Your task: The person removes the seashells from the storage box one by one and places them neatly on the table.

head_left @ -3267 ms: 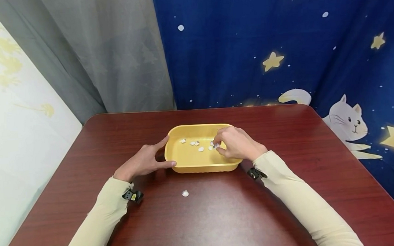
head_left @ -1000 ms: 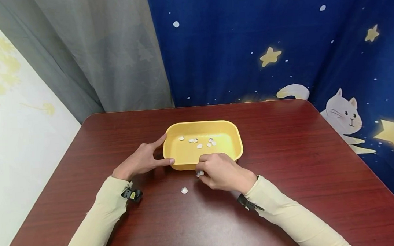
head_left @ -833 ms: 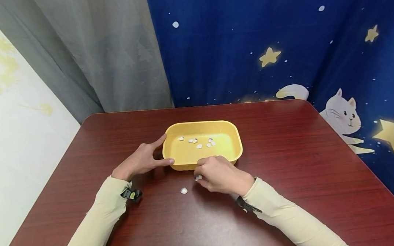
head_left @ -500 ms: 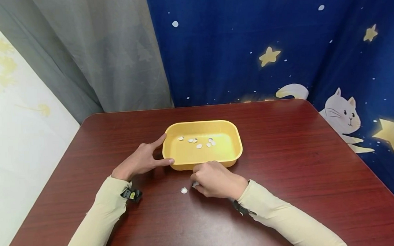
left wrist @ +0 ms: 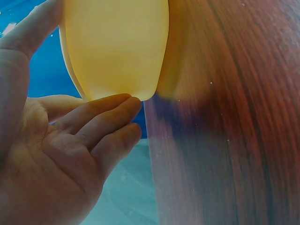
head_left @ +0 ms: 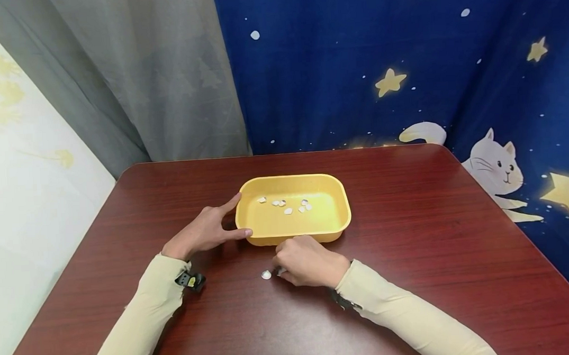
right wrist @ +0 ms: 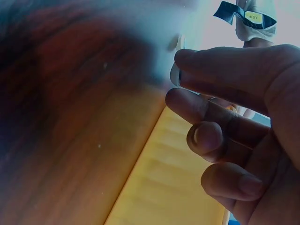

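Note:
A yellow plastic tub sits mid-table with several small white shells scattered on its floor. My left hand spans the tub's left end, thumb along the front rim and fingers against the side. In the left wrist view its fingers lie fairly straight under the tub's end. Just in front of the tub, my right hand pinches a small white shell between thumb and index finger, low over the tabletop. Another white shell lies on the table, immediately left of the right fingertips.
The dark red wooden table extends around the tub on all sides. Behind it hang a grey curtain and a blue curtain printed with stars. A pale wall stands at the left.
My right hand came out of the tub with a shell, passed over the front rim, and moved down and left to beside the shell on the table. The left hand stayed at the tub.

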{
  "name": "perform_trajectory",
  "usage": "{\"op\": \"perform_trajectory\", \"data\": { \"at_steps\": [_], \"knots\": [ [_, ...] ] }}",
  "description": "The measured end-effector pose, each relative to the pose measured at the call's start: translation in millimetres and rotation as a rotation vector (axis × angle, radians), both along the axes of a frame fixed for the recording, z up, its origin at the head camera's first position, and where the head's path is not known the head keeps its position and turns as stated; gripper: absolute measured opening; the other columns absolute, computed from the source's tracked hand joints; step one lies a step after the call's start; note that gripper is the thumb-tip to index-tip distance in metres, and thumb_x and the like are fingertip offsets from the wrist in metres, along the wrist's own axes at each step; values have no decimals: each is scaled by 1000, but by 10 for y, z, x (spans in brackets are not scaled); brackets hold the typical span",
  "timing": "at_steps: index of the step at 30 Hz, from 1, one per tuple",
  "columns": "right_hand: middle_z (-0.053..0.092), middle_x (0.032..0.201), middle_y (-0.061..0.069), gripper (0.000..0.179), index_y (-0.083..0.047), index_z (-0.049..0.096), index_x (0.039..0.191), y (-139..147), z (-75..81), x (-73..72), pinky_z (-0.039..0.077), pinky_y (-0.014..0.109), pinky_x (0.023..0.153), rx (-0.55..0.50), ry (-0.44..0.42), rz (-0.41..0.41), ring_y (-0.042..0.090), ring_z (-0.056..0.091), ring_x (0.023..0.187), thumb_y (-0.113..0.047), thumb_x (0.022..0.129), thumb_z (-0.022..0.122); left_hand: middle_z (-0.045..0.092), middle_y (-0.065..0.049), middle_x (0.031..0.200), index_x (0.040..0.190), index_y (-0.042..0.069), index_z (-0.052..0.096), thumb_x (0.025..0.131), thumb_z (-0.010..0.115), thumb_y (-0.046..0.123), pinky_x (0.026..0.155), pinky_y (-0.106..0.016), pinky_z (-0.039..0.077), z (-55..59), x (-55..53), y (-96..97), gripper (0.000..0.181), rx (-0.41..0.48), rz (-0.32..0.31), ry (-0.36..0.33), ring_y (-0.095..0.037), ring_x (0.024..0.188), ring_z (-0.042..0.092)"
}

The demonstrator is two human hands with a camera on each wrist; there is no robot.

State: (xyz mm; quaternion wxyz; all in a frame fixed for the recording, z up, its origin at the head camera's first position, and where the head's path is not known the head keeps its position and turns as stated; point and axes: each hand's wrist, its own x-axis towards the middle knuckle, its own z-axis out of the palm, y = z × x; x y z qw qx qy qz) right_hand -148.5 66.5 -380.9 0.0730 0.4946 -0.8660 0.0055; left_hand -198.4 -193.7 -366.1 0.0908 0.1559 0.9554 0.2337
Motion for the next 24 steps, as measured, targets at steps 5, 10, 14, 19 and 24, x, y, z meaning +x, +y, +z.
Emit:
{"op": "perform_trajectory", "data": {
  "at_steps": [5,10,14,19,24],
  "knots": [
    [62,68,-11,8,-28,75,77,-21,-12,-16,47,25,51,-11,-3,8,6,57,60,-23,81,80,46,-16,156,162,24,18,79,69,72,100,-46,50,-9,-19,-1,109,-1,-2,-1,-25,112,55],
    [63,69,-11,10,-29,74,77,-40,-15,-30,47,25,51,-15,-6,13,5,56,59,-22,82,79,47,-16,155,162,24,19,80,70,71,100,-46,50,-23,-38,-6,108,4,-11,12,-24,113,56],
    [64,69,-12,12,-30,74,77,-50,-20,-39,47,26,51,-17,-12,18,5,55,58,-21,82,79,47,-16,154,162,23,20,80,70,70,101,-47,49,-36,-52,-10,107,8,-20,25,-24,118,58],
    [64,69,-12,10,-29,74,76,-55,-42,-51,49,26,52,-11,-5,17,5,56,58,-22,82,79,47,-16,155,162,23,19,80,70,71,103,-49,49,-44,-69,-13,108,3,-19,21,-25,121,58],
    [65,69,-12,7,-31,76,81,-51,-60,-45,49,27,51,-14,-12,12,5,57,59,-25,84,78,52,-18,150,162,22,20,79,70,72,99,-46,51,-38,-71,-13,109,-5,-22,21,-23,111,58]
  ]
}}
